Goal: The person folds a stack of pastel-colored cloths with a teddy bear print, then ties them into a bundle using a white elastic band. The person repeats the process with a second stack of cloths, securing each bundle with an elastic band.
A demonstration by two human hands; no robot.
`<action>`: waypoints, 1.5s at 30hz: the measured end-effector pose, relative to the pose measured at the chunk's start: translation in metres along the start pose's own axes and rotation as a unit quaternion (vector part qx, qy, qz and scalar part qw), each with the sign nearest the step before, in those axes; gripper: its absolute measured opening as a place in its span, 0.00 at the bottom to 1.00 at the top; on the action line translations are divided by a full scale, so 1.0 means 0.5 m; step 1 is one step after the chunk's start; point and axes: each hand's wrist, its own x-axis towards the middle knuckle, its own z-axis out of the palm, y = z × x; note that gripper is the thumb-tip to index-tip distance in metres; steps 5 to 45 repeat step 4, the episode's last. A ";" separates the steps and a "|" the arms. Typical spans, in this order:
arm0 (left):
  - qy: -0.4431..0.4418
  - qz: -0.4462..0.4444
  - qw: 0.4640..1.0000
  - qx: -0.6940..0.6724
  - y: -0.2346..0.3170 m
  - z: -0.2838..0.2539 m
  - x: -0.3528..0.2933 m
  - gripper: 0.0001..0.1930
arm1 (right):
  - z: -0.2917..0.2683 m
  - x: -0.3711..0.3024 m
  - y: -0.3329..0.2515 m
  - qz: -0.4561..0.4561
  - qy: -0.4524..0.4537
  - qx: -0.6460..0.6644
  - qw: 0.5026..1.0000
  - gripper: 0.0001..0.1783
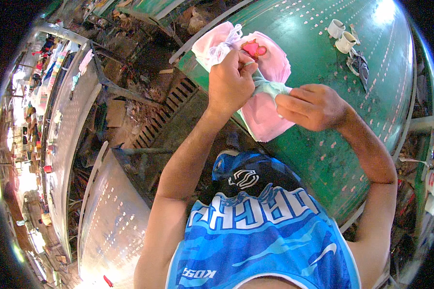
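Going left to right: two long metal tables (67,125) with rows of punched holes are sitting off to the left, one further back and one (115,216) closer in, with a dirty floor grate (161,113) lying between them and the green table (371,96).

Then the hands. The left hand (230,82) is curling into a fist, fingers pressed together, gripping a bunched bit of white plastic bag (217,50) and pale green cloth (267,89). The right hand (313,106) is lying just beside it, fingers held together and curled, pinching the other end of that green cloth. Both are working right over a stack of pink cloth pieces (270,62) resting on the near left part of the green table; can't count the layers. One small red scissors (253,49) is sitting on top of the stack.

Further right, two white cups (341,36) are standing side by side, with one dark crumpled rag (359,65) lying just below them.
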 end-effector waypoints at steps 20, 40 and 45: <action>-0.005 -0.015 1.000 -0.021 -0.018 -0.001 0.006 0.07 | -0.012 0.033 -0.007 0.050 -0.155 0.089 0.983 0.17; -0.005 -0.015 1.000 -0.021 -0.018 -0.001 0.006 0.07 | -0.012 0.033 -0.007 0.050 -0.155 0.089 0.983 0.17; -0.005 -0.015 1.000 -0.021 -0.018 -0.001 0.006 0.07 | -0.012 0.033 -0.007 0.050 -0.155 0.089 0.983 0.17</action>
